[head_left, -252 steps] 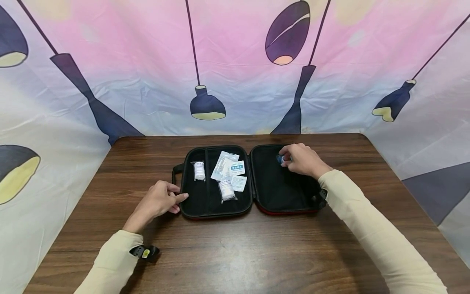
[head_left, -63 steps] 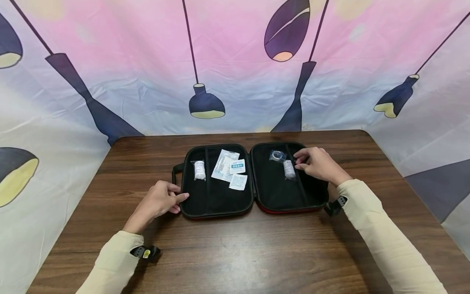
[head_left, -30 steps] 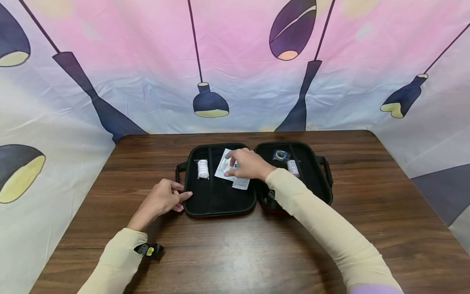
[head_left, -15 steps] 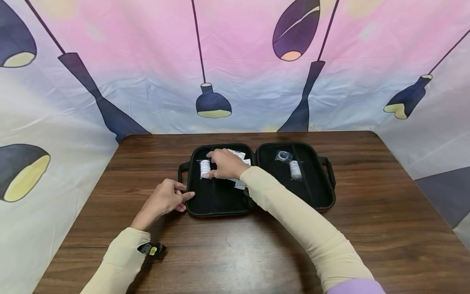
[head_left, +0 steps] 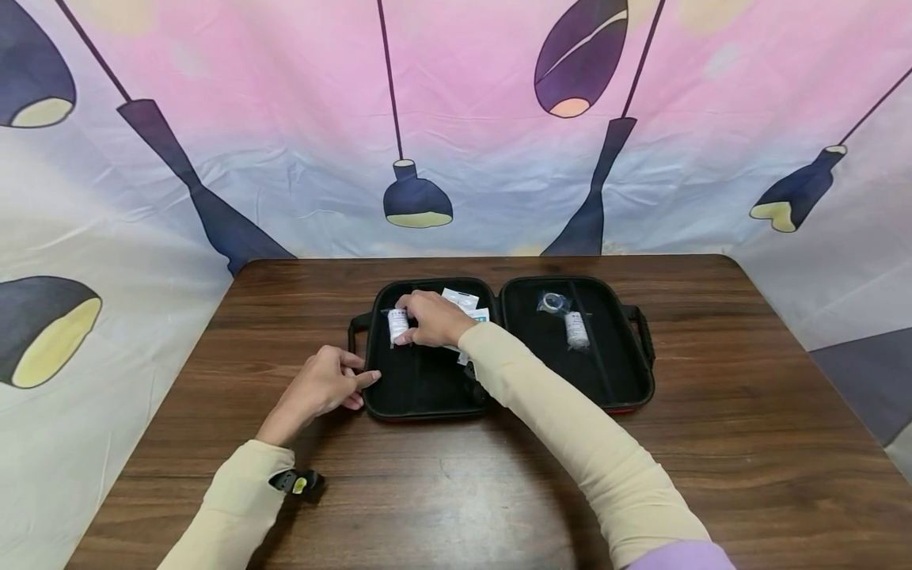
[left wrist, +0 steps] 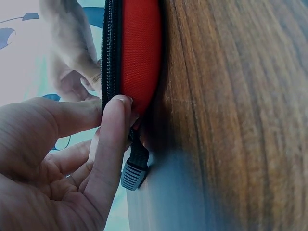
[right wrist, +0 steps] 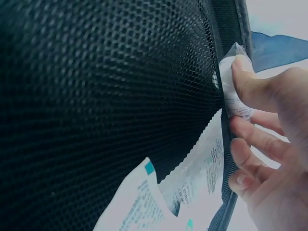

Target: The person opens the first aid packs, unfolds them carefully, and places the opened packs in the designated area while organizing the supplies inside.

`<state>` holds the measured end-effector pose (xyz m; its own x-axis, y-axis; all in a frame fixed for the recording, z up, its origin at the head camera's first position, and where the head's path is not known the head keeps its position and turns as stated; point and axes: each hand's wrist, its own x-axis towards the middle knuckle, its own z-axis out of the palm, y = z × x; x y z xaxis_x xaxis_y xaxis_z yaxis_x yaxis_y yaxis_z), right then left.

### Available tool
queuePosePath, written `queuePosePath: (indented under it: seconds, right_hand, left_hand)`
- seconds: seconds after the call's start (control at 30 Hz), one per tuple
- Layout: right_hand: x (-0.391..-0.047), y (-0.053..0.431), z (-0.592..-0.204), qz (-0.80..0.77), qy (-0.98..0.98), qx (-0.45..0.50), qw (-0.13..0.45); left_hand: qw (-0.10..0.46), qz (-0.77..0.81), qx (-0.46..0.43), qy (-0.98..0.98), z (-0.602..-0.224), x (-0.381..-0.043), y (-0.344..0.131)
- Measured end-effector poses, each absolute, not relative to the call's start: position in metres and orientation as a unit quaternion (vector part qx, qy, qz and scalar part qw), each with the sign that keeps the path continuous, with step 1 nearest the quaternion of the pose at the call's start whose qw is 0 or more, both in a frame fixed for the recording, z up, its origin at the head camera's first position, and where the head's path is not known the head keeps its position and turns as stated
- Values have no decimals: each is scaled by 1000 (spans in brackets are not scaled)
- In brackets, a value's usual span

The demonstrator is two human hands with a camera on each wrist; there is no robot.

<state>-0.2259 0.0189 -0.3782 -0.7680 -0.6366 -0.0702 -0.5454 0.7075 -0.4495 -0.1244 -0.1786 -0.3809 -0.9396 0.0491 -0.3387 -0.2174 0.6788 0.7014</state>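
A black-lined zip case lies open on the table, its outside red in the left wrist view. My left hand pinches the left half's front-left rim, thumb on the red fabric beside the zip. Reaching across into the left half, my right hand holds a plastic-wrapped white bandage roll between thumb and fingers. In the right wrist view the thumb presses on this roll. Under the right hand, partly hidden, lie white paper sachets.
In the right half lie another wrapped bandage roll and a ring-shaped roll in clear wrap. Black handles stick out at both sides. A zip pull hangs by the left hand. A printed cloth hangs behind the wooden table.
The ring-shaped roll and one bandage roll now lie in the right half. My right hand has swung left over the sachets to the other bandage roll. The left hand keeps its hold.
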Motion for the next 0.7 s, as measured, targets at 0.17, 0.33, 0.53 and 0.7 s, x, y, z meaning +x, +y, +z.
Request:
queuePosePath:
  seconds: [0.17, 0.33, 0.53, 0.7]
  right_hand:
    - [-227, 21, -376, -229, 912, -325, 100]
    - [-223, 24, -368, -243, 907, -329, 96]
    - [-213, 37, -357, -244, 906, -335, 79]
    - [-202, 54, -350, -224, 911, -341, 61]
  left_hand:
    - [166, 400, -49, 900, -381, -125, -178]
    - [167, 401, -48, 899, -382, -124, -179]
    - [167, 403, -46, 899, -382, -125, -178]
    - [165, 404, -47, 898, -382, -124, -178]
